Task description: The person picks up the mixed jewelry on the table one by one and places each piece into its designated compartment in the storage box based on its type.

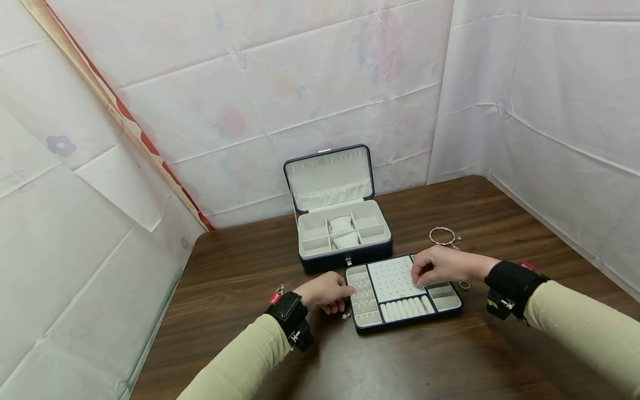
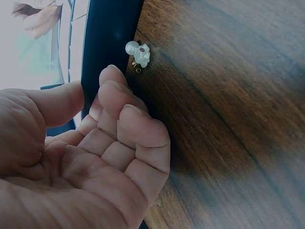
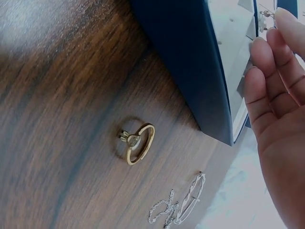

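Observation:
A dark blue jewellery tray (image 1: 447, 309) with grey compartments and a white perforated panel lies on the wooden table. My left hand (image 1: 327, 291) sits at the tray's left edge (image 2: 107, 43). Its fingers (image 2: 136, 124) are loosely curled and its palm is empty. A white flower earring (image 2: 139, 53) lies on the wood just beyond those fingers (image 1: 345, 315). My right hand (image 1: 440, 266) reaches down onto the perforated panel. A small metal earring (image 3: 266, 14) shows at its fingertips (image 3: 279, 57), apparently pinched.
An open dark blue jewellery box (image 1: 337, 222) stands behind the tray. A gold ring (image 3: 137, 142) lies right of the tray (image 1: 464, 285), with a bracelet (image 1: 442, 236) further back (image 3: 183, 200). White sheeting walls the table's left, back and right sides.

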A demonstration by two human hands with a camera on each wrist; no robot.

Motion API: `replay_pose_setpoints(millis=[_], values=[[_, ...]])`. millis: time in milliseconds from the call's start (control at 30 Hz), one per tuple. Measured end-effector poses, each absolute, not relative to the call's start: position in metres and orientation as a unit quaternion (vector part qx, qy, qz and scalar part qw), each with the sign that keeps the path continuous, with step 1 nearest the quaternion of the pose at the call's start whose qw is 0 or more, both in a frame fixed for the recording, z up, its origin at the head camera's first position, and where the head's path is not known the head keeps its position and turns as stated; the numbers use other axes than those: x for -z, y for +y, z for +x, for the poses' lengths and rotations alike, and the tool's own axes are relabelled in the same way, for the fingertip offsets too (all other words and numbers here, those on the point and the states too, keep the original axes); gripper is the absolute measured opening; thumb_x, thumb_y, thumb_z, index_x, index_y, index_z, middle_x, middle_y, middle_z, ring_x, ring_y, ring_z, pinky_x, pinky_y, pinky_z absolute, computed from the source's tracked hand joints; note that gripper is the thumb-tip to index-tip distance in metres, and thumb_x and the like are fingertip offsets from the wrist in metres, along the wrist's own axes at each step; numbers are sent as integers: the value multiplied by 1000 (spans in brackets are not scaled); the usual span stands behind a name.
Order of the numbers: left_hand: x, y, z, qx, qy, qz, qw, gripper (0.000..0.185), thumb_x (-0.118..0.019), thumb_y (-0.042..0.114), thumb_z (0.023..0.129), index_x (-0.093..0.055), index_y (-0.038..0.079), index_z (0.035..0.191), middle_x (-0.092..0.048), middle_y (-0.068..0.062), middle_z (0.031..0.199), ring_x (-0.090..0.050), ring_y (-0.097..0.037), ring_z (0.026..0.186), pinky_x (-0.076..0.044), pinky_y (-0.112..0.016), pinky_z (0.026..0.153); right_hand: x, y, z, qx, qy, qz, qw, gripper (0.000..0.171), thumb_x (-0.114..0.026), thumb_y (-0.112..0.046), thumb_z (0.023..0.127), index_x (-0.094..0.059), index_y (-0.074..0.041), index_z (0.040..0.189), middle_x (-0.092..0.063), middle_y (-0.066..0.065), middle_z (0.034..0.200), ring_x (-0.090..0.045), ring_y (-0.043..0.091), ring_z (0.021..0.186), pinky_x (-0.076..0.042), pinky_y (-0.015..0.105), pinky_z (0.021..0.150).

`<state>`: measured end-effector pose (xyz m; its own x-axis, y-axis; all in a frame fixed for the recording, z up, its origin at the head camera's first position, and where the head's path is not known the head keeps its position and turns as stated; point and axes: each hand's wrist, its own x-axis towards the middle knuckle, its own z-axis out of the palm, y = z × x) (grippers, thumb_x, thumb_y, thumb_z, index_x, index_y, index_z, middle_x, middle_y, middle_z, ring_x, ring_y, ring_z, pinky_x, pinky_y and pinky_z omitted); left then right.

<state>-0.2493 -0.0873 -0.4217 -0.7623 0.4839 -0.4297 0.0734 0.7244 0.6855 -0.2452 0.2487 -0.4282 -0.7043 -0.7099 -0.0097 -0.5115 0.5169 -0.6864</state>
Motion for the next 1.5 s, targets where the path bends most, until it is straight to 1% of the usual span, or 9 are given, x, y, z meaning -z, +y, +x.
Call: replay_pose_setpoints(millis=[267, 367, 467, 633, 867, 1067, 1233, 1500], values=[[423, -87, -249, -337, 876, 161, 306, 34, -58, 26, 105, -65, -1, 85, -62, -4, 65, -54, -14, 52, -46, -26, 49, 430, 249, -244, 345, 858, -352, 144, 6, -74, -13, 94, -73, -20, 94, -69, -9, 91, -61, 4, 83, -53, 25, 75], [423, -87, -249, -335, 876, 161, 306, 35, -58, 26, 105, -65, -2, 85, -63, -4, 65, -54, -14, 53, -46, -26, 49, 431, 249, -244, 347, 857, -352, 145, 3, -75, -15, 93, -73, -17, 95, -69, -8, 92, -61, 4, 83, -53, 25, 75], [422, -87, -248, -339, 876, 158, 305, 35, -58, 26, 105, -65, -2, 85, -63, -4, 65, -53, -14, 52, -46, -26, 49, 431, 249, -244, 348, 857, -351, 144, 5, -75, -18, 93, -73, -15, 95, -70, -7, 92, -61, 4, 82, -53, 25, 74], [421, -86, -247, -344, 876, 151, 302, 34, -59, 25, 104, -64, -1, 84, -62, -5, 65, -53, -14, 52, -46, -27, 49, 429, 248, -244, 346, 861, -347, 138, 6, -75, -19, 94, -73, -13, 94, -69, -8, 90, -60, 6, 81, -52, 25, 73], [417, -87, -248, -343, 878, 148, 299, 35, -59, 26, 104, -65, -3, 85, -62, -6, 66, -53, -14, 52, -46, -27, 50, 429, 247, -246, 343, 862, -347, 134, 4, -76, -17, 93, -73, -14, 94, -68, -10, 88, -60, 6, 80, -52, 25, 72], [419, -87, -249, -345, 877, 144, 303, 34, -59, 25, 104, -65, -2, 85, -62, -5, 65, -52, -14, 52, -45, -26, 49, 430, 247, -246, 340, 863, -348, 133, 7, -76, -19, 93, -73, -13, 94, -67, -11, 87, -59, 5, 79, -52, 25, 71], [420, -87, -248, -352, 873, 147, 306, 33, -59, 24, 104, -64, -2, 85, -61, -6, 65, -51, -14, 51, -44, -26, 48, 430, 247, -246, 331, 865, -354, 126, 4, -76, -17, 92, -73, -16, 92, -66, -12, 86, -59, 4, 79, -51, 25, 71], [421, -87, -246, -355, 871, 149, 307, 33, -59, 24, 104, -64, -2, 85, -61, -6, 65, -51, -14, 51, -43, -25, 48, 430, 248, -245, 324, 868, -353, 128, 6, -76, -20, 94, -73, -16, 92, -65, -13, 86, -58, 3, 78, -51, 25, 71]])
